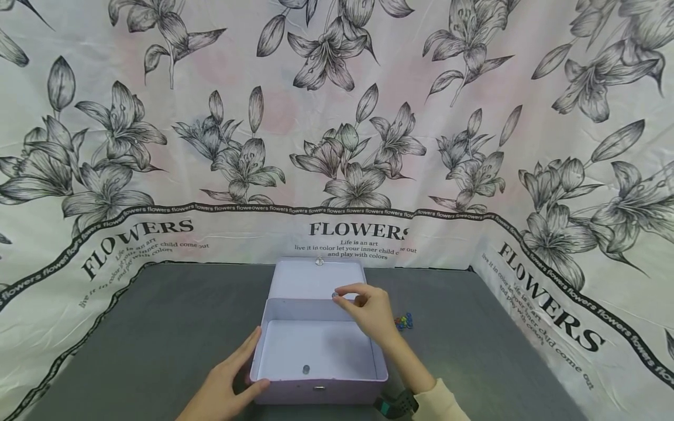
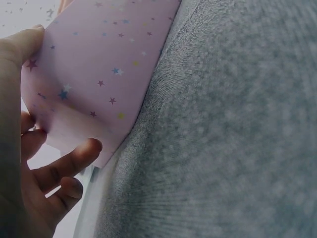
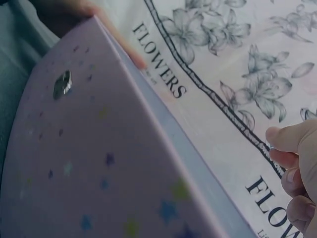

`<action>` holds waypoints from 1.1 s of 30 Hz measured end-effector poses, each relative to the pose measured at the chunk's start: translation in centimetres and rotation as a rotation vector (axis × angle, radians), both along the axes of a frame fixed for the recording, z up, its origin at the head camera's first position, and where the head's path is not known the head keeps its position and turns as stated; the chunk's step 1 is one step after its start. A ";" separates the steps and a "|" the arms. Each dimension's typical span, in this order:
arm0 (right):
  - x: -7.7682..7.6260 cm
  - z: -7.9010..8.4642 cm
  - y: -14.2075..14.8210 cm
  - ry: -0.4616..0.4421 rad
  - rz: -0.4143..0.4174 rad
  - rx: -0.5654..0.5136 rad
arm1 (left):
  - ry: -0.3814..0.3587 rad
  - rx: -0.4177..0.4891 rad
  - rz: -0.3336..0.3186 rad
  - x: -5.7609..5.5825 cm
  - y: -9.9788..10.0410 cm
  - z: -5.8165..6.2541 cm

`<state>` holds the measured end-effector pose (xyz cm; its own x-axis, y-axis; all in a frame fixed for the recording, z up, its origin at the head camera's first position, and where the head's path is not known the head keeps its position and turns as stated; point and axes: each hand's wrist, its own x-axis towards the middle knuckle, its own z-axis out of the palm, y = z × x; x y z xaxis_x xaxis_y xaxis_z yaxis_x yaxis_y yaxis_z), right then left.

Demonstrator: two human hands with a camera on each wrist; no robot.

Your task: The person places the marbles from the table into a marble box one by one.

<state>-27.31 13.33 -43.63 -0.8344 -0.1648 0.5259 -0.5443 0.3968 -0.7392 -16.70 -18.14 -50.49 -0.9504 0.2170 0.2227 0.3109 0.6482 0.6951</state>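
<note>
A pale purple tin box (image 1: 319, 392), printed with small stars outside, lies on the table with its lid (image 1: 310, 280) raised at the back. My left hand (image 1: 226, 374) holds the front left corner, thumb on the front and fingers along the left wall; its two lower fingers are away from the box in the left wrist view. My right hand (image 1: 368, 310) is above the box's back right part, pinching a small clear, shiny piece (image 1: 334, 294) between thumb and forefinger. A small greyish oval piece (image 1: 306, 369) lies inside on the box floor near the front wall.
A small cluster of blue, green, yellow and red pieces (image 1: 404, 321) lies on the grey table (image 1: 195, 316) right of the box. A metal catch (image 1: 319, 387) sits on the box's front. Flower-printed cloth (image 1: 347, 175) hangs behind and along both sides.
</note>
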 end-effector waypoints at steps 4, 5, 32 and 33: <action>0.1 0.1 -0.7 0.007 0.024 0.002 | 0.012 -0.003 0.005 0.0 0.0 -0.1; 0.1 0.1 -0.9 0.007 0.028 0.003 | 0.019 -0.006 0.007 0.0 0.0 -0.1; -0.2 -0.6 -3.5 -0.079 0.050 0.093 | 0.041 -0.020 0.013 0.0 0.0 -0.1; -0.2 -0.7 -3.6 -0.086 0.053 0.106 | 0.037 -0.019 0.014 0.0 0.0 -0.1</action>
<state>-27.54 9.75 -44.38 -0.8642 -0.2605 0.4305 -0.5032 0.4472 -0.7395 -16.74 -18.10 -50.55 -0.9446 0.2080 0.2540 0.3269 0.6656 0.6709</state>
